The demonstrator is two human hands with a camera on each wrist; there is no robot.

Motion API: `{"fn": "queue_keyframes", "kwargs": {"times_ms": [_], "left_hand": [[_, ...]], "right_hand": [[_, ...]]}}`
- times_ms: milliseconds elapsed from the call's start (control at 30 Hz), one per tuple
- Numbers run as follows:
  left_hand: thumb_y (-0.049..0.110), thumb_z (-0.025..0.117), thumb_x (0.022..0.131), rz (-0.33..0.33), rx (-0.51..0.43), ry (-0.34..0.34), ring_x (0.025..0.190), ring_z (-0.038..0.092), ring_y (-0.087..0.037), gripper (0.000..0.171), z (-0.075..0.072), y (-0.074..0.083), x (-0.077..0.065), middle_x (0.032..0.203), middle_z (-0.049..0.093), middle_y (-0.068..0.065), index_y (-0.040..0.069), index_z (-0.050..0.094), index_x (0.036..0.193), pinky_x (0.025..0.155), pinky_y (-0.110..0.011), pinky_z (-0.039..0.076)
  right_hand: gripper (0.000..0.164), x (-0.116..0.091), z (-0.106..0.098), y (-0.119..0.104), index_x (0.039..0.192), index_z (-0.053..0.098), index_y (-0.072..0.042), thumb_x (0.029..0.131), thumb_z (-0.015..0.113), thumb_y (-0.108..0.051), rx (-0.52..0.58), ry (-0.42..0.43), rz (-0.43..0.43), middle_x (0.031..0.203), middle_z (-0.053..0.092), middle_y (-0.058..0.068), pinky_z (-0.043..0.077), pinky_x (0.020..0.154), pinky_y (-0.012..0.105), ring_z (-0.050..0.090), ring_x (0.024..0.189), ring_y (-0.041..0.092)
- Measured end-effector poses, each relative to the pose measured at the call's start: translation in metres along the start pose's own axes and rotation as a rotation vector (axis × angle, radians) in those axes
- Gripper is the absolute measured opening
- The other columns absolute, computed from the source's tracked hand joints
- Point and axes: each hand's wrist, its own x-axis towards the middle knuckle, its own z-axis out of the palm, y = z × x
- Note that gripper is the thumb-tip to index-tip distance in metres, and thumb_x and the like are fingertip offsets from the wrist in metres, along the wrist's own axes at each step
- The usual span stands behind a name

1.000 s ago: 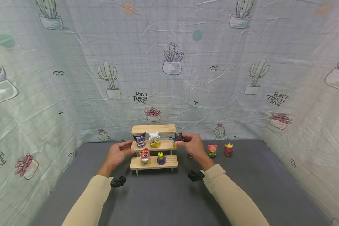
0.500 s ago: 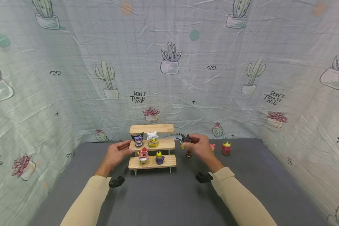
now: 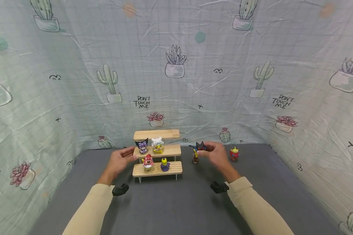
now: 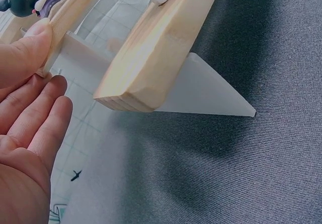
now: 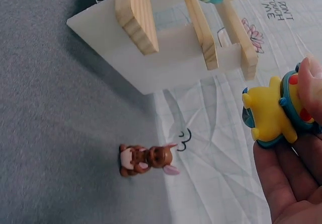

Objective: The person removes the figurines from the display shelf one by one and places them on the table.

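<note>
A three-tier wooden display stand (image 3: pixel 173 150) stands on the grey table in the head view. My left hand (image 3: pixel 117 163) grips the left end of its middle shelf, thumb on top and fingers below, as the left wrist view shows. Right of the stand, my right hand (image 3: pixel 218 156) holds a yellow toy figurine (image 5: pixel 266 108) with a dark hood, thumb pressed on its face. On the middle shelf sit a black-hooded purple figurine (image 3: pixel 142 147) and a white-hatted yellow figurine (image 3: pixel 157 146). The lowest shelf bears a pink bear figurine (image 3: pixel 148 163) and a purple-caped yellow figurine (image 3: pixel 165 165).
A small brown figurine (image 5: pixel 143 158) with pink ears stands on the table near the stand, partly behind the held figurine in the head view. Beyond my right hand is a red and green figurine (image 3: pixel 234 153). A cactus-print cloth (image 3: pixel 176 104) hangs around the table.
My right hand has moved right with the yellow figurine, away from the middle shelf's right end. It now hides the pink figurine on the table. My left hand stays at the stand.
</note>
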Motion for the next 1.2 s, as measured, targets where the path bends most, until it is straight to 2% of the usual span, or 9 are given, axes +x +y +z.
{"fn": "queue_keyframes", "kwargs": {"times_ms": [133,200,400,533,667,800,1000,1200], "left_hand": [[0.014,0.072,0.100,-0.010,-0.008,0.003,0.147,0.050,-0.037,0.062,0.001,-0.001,0.000,0.157,0.050,-0.023,-0.002,0.047,0.154,0.116,-0.044,0.051],[0.014,0.072,0.100,-0.009,-0.010,-0.002,0.147,0.050,-0.038,0.062,0.002,-0.001,0.001,0.157,0.050,-0.024,-0.002,0.047,0.154,0.116,-0.045,0.051],[0.012,0.071,0.100,-0.019,-0.011,-0.002,0.148,0.050,-0.037,0.062,0.002,-0.002,0.003,0.158,0.049,-0.023,-0.002,0.046,0.155,0.116,-0.045,0.050],[0.012,0.071,0.100,-0.019,-0.011,-0.005,0.148,0.049,-0.037,0.062,0.002,-0.001,0.002,0.158,0.049,-0.023,-0.002,0.046,0.155,0.116,-0.045,0.050],[0.011,0.071,0.100,-0.013,-0.015,-0.003,0.147,0.050,-0.038,0.061,0.002,0.001,0.002,0.157,0.049,-0.024,-0.003,0.046,0.154,0.115,-0.045,0.051],[0.011,0.071,0.100,-0.012,-0.014,0.000,0.147,0.050,-0.038,0.060,0.002,0.002,0.001,0.157,0.050,-0.024,-0.003,0.047,0.154,0.115,-0.044,0.051],[0.011,0.071,0.100,-0.016,-0.011,-0.004,0.147,0.050,-0.038,0.061,0.001,0.003,0.001,0.157,0.049,-0.024,-0.003,0.047,0.154,0.116,-0.045,0.050],[0.013,0.071,0.100,-0.019,-0.013,-0.002,0.147,0.049,-0.038,0.061,0.000,0.004,0.001,0.158,0.049,-0.024,-0.003,0.046,0.154,0.117,-0.046,0.049]], "right_hand": [[0.042,-0.004,-0.007,0.003,0.125,0.073,0.006,0.088,0.084,-0.011,-0.022,0.004,0.021,0.117,0.077,0.023,0.064,0.095,0.046,0.075,0.105,0.026],[0.042,-0.007,-0.010,0.005,0.126,0.073,0.004,0.089,0.084,-0.011,-0.027,0.001,0.033,0.119,0.076,0.023,0.065,0.095,0.044,0.074,0.107,0.028],[0.036,-0.011,-0.021,0.009,0.122,0.075,0.003,0.089,0.083,-0.009,-0.029,-0.015,0.021,0.115,0.078,0.020,0.063,0.078,0.026,0.074,0.094,0.009],[0.037,-0.013,-0.026,0.012,0.122,0.075,0.004,0.090,0.083,-0.010,-0.040,-0.022,0.017,0.112,0.079,0.021,0.059,0.071,0.024,0.071,0.087,0.002],[0.041,-0.014,-0.032,0.014,0.126,0.072,0.006,0.090,0.082,-0.010,-0.041,-0.026,0.023,0.114,0.078,0.022,0.062,0.075,0.025,0.070,0.089,0.000],[0.038,-0.016,-0.039,0.018,0.123,0.073,0.007,0.090,0.082,-0.009,-0.034,-0.030,0.028,0.112,0.079,0.021,0.064,0.077,0.030,0.071,0.087,0.000],[0.037,-0.017,-0.048,0.026,0.121,0.074,0.008,0.088,0.083,-0.008,-0.055,-0.017,0.024,0.111,0.079,0.022,0.061,0.076,0.018,0.072,0.087,0.000],[0.038,-0.018,-0.058,0.030,0.122,0.072,0.010,0.088,0.083,-0.004,-0.035,-0.014,0.016,0.115,0.076,0.027,0.061,0.079,0.016,0.071,0.086,-0.005]]}}
